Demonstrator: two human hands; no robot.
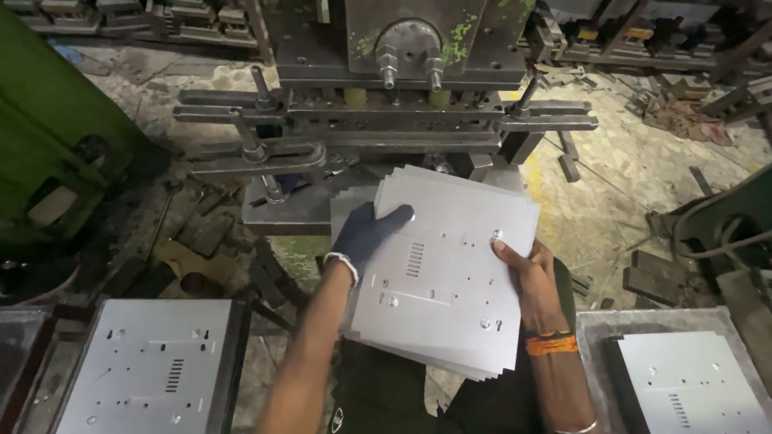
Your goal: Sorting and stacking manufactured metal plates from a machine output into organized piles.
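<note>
I hold a thick stack of punched grey metal sheets [450, 273] in front of my chest, tilted slightly to the right. My left hand [366, 233], in a dark blue glove, grips the stack's left edge with the thumb on top. My bare right hand [527, 269] grips the right edge, thumb pressed on the top sheet; an orange band circles that wrist. The top sheet shows a row of slots, small holes and round punch marks. Just beyond the stack stands the bed of a metal press [402, 120].
A pile of similar punched sheets [153, 366] lies at lower left, another pile [691, 382] in a tray at lower right. Green machinery [56, 137] rises on the left. Metal scraps and bars litter the dirty floor [635, 169] around the press.
</note>
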